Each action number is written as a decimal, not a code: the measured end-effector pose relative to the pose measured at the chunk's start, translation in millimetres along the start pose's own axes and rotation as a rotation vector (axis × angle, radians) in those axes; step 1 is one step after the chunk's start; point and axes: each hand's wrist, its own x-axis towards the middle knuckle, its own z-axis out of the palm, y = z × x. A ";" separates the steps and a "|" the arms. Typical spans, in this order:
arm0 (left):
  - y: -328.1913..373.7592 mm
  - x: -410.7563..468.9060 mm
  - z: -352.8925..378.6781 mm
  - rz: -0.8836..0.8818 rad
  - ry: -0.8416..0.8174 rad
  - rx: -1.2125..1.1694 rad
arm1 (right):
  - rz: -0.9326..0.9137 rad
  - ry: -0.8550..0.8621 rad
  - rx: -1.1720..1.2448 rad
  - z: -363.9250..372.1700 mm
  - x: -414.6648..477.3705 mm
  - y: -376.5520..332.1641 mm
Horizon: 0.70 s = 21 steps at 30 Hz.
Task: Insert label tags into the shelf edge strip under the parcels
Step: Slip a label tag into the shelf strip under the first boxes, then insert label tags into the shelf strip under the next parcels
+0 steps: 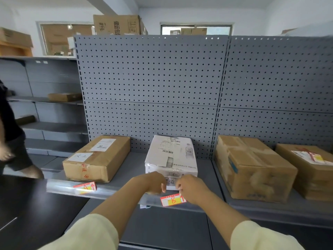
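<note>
Head view: tag A point(84, 188) is seated in the strip point(59, 186) far left of the fingers, tag B point(173, 200) is pinched at its top edge by left hand point(155, 184) and right hand point(191, 190) under the white parcel point(171, 156), not fully seated it seems, right-bay boxes point(252, 166) untagged.

Both arms reach forward toward 12 o'clock, pale yellow sleeves point(90, 233) pushed up to mid-forearm. Left forearm enters from 7 o'clock, right from 5 o'clock; they converge at centre. Left hand point(153, 184) palm down, fingers curled under, knuckles up. Right hand point(192, 190) just beside it at 3 o'clock, fingers point(178, 187) bent, tips pinched together. Hands near, not quite touching.
</note>
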 end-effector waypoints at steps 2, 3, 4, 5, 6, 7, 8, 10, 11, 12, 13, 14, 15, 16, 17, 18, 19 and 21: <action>10.5 2.9 -5.4 0.044 -0.003 0.018 | 0.019 0.004 -0.023 -1.8 -4.8 3.6; 15.6 4.3 -9.4 0.067 -0.011 0.037 | 0.028 -0.003 -0.045 -3.1 -8.3 5.4; 20.4 6.5 -14.0 0.086 -0.022 0.058 | 0.041 -0.008 -0.063 -5.1 -11.9 7.3; 24.4 9.2 -19.1 0.105 -0.029 0.073 | 0.054 -0.011 -0.069 -7.4 -15.1 9.8; 28.4 12.4 -24.4 0.121 -0.030 0.076 | 0.068 -0.012 -0.055 -10.1 -18.2 12.8; 33.1 15.3 -30.3 0.134 -0.023 0.070 | 0.083 -0.009 -0.031 -13.8 -20.9 16.8; 38.7 17.8 -36.8 0.144 -0.012 0.066 | 0.101 -0.008 -0.007 -18.3 -23.4 21.7; 54.3 20.7 -49.7 0.177 0.005 0.073 | 0.140 0.005 0.039 -28.9 -30.5 33.3; 63.4 21.6 -54.9 0.199 0.004 0.071 | 0.162 0.010 0.059 -35.3 -35.7 39.1; 72.7 23.0 -59.7 0.222 -0.005 0.073 | 0.183 0.015 0.071 -41.8 -41.8 44.7; 82.1 24.3 -63.9 0.248 -0.018 0.083 | 0.200 0.018 0.067 -48.0 -48.7 50.7; 91.6 27.4 -67.1 0.271 -0.032 0.095 | 0.217 0.017 0.056 -54.3 -56.6 57.1; 101.7 31.6 -70.4 0.286 -0.040 0.105 | 0.233 0.014 0.041 -60.3 -65.6 64.6; 113.0 36.9 -73.9 0.296 -0.041 0.109 | 0.252 0.012 0.028 -66.3 -75.7 73.1; 125.7 40.7 -78.0 0.312 -0.035 0.102 | 0.276 0.009 0.019 -72.4 -86.2 82.4; 139.6 44.7 -82.3 0.338 -0.027 0.092 | 0.306 0.011 0.019 -78.5 -98.0 92.6; 155.6 46.8 -86.4 0.371 -0.014 0.085 | 0.340 0.024 0.025 -84.8 -109.7 103.1; 190.6 50.5 -91.8 0.437 0.004 0.074 | 0.412 0.054 0.044 -96.2 -133.7 123.6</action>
